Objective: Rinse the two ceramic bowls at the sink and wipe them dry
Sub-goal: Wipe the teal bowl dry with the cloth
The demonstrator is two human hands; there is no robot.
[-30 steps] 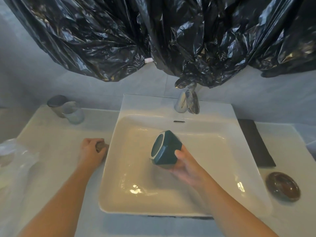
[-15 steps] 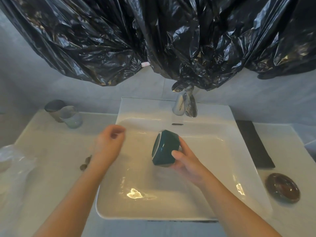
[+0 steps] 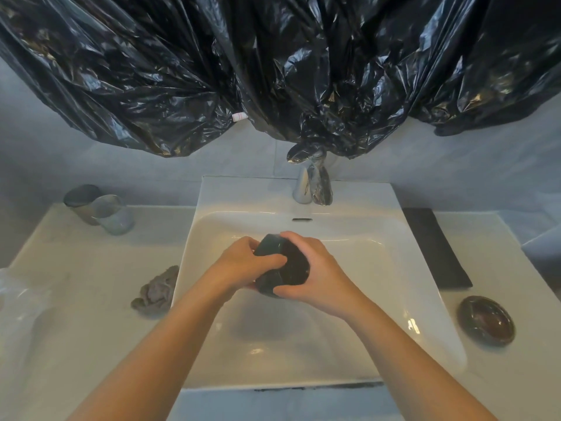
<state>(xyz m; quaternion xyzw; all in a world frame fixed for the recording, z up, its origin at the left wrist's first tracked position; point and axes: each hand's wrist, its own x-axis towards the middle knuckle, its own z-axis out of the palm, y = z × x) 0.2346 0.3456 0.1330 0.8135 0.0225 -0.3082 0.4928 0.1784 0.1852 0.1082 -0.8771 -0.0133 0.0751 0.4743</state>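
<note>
Held bowl [image 3: 268,248]: is showing deep teal green on its left part; the right part is looking nearly black, with fine pale specks.
Second bowl [image 3: 486,321]: is shining dark brown, with a reddish-brown tone inside.
Sink [image 3: 212,197]: is appearing white, and is turning warm cream in the basin.
Counter [image 3: 76,268]: is appearing white with a cool grey cast.
Plastic sheet [image 3: 273,71]: is shining black, with crumpled pale highlights.
Tag [image 3: 239,116]: is showing white with red marks.
Cloth [image 3: 156,294]: is looking plain grey-brown.
Mat [image 3: 434,247]: is looking flat black.
Back cup [image 3: 79,199]: is looking dark grey.
Front cup [image 3: 114,215]: is looking clear, pale blue.
Tap [image 3: 302,188]: is shining silver.
Wall [image 3: 455,165]: is appearing pale blue-grey.
</note>
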